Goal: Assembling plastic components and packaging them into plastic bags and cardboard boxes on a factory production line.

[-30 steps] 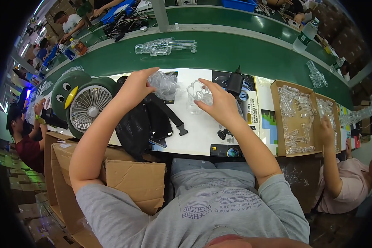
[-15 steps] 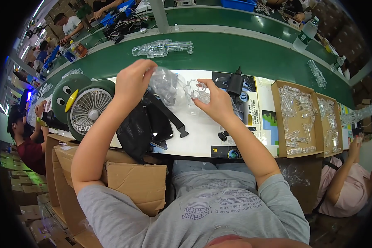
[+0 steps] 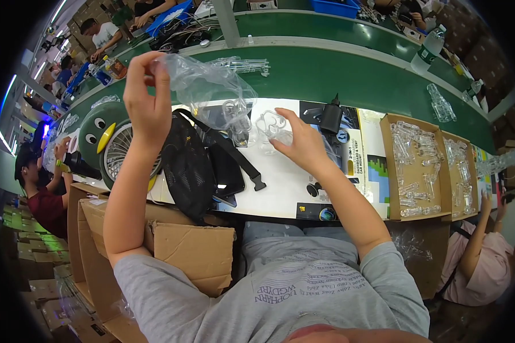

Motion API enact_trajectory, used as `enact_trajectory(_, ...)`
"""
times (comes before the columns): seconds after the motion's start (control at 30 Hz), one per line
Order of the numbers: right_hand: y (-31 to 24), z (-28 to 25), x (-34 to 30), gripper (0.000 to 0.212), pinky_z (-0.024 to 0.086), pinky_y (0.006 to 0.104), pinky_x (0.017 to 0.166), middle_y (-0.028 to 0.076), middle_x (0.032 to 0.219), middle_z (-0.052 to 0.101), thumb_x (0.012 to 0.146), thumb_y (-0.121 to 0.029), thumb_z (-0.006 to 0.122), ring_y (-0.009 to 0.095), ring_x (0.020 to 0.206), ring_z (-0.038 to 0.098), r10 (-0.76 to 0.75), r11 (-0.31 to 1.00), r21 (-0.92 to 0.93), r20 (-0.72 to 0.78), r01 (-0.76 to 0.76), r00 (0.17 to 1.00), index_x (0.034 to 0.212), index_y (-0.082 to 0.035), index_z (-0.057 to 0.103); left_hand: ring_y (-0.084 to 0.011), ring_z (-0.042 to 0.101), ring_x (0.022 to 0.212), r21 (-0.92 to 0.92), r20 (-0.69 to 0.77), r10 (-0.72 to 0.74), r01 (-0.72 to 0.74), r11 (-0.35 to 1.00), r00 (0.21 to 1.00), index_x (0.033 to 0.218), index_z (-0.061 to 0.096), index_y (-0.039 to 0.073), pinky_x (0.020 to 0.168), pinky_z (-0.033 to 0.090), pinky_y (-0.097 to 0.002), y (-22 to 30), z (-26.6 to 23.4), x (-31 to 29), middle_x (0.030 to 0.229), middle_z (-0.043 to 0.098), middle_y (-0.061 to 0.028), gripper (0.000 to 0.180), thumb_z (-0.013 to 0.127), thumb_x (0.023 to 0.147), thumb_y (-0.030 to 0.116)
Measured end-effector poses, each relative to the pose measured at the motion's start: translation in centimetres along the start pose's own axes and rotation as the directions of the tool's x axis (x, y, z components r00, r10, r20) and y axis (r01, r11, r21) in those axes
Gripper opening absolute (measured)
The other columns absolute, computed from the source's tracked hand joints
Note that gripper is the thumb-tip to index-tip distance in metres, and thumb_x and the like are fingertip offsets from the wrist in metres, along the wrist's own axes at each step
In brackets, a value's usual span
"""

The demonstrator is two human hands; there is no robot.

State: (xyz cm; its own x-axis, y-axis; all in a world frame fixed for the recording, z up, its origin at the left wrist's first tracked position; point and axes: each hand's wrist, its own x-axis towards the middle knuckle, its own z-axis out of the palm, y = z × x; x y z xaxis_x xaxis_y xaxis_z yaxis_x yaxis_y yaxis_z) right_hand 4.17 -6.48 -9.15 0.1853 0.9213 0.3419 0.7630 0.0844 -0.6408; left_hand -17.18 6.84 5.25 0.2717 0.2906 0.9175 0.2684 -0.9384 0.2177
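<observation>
Pinched in my left hand (image 3: 146, 94) is one end of a clear plastic bag (image 3: 206, 83), stretched out over the table toward the right. My right hand (image 3: 300, 140) has thumb and fingers closed round a clear plastic part (image 3: 270, 126) with curved outlines. The bag's lower right end lies close to that part; I cannot tell whether the two touch. Under the bag lies a black mesh bag (image 3: 186, 166) with a strap and buckle. A dark phone-like device (image 3: 229, 174) rests beside it.
A green penguin-shaped fan (image 3: 106, 140) stands left. Cardboard trays (image 3: 388, 171) of clear parts sit right. A black bottle (image 3: 331, 117) stands beyond my right hand. More clear pieces (image 3: 440, 103) lie on the green conveyor (image 3: 337, 68). Other people work on both sides.
My left hand has moved left and upward, pulling the clear bag out from a bunched shape into a long stretched one. My right hand stays nearly in place with the clear part.
</observation>
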Motion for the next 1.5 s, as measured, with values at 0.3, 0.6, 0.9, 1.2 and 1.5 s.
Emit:
enact_trajectory(0.3,-8.8,-9.7,-3.0,0.09,0.03,0.0182,0.055,0.014,0.117,0.055,0.067,-0.053,0.066,0.004,0.058,0.029,-0.189,0.805,0.479,-0.352,0.35,0.917,0.13,0.005,0.039,-0.018,0.062,0.064,-0.398,0.481,0.138,0.076,0.914,0.866,0.086,0.059,0.001,0.058,0.05,-0.0271,8.9,-0.3,-0.8,0.074,0.06,-0.0082,0.017,0.063,0.07,-0.002)
enact_trajectory(0.6,-6.7,-7.4,-5.2,0.025,0.038,0.0229,0.066,0.004,0.065,0.038,0.064,0.006,0.058,0.014,0.057,0.033,-0.243,0.897,0.301,-0.276,0.324,0.93,0.062,-0.006,0.036,-0.0184,0.061,0.058,0.16,0.49,0.194,-0.307,0.938,0.85,0.083,0.063,0.005,0.055,0.05,-0.027,8.7,-11.5,1.6,0.071,0.064,-0.007,0.011,0.065,0.072,0.007)
enact_trajectory(0.9,-8.3,-7.2,-3.7,0.027,0.048,0.0325,0.07,0.014,0.079,0.052,0.063,0.018,0.039,0.019,0.076,0.052,-0.143,0.593,0.687,-0.423,0.42,0.895,0.062,-0.006,0.027,-0.027,0.052,0.055,0.832,-0.47,-0.271,0.524,0.182,0.84,0.073,0.052,0.001,0.055,0.041,-0.0355,1.8,-39.9,-20.2,0.062,0.052,-0.016,0.03,0.043,0.092,0.023)
enact_trajectory(1.2,-5.7,-6.9,-4.8,0.029,0.046,0.0233,0.054,0.014,0.068,0.05,0.072,0.018,0.041,0.014,0.058,0.049,-0.242,0.51,0.78,-0.274,0.362,0.931,0.062,-0.007,0.028,-0.0277,0.06,0.093,0.76,0.05,-0.999,0.649,0.034,-0.006,0.118,0.051,0.001,0.079,0.047,-0.0386,-0.6,-45.9,-44.1,0.112,0.058,-0.0159,0.055,0.065,0.077,0.034)
enact_trajectory(1.5,-5.0,-6.8,-5.2,0.028,0.044,0.0237,0.058,0.012,0.071,0.048,0.077,0.011,0.047,0.015,0.062,0.048,-0.269,0.59,0.724,-0.242,0.358,0.932,0.064,-0.008,0.031,-0.0143,0.059,0.091,0.113,0.064,-0.953,0.951,-0.287,-0.295,0.115,0.055,0.004,0.076,0.05,-0.0326,2.8,-40.6,-21.4,0.106,0.06,-0.0038,0.038,0.057,0.085,0.026)
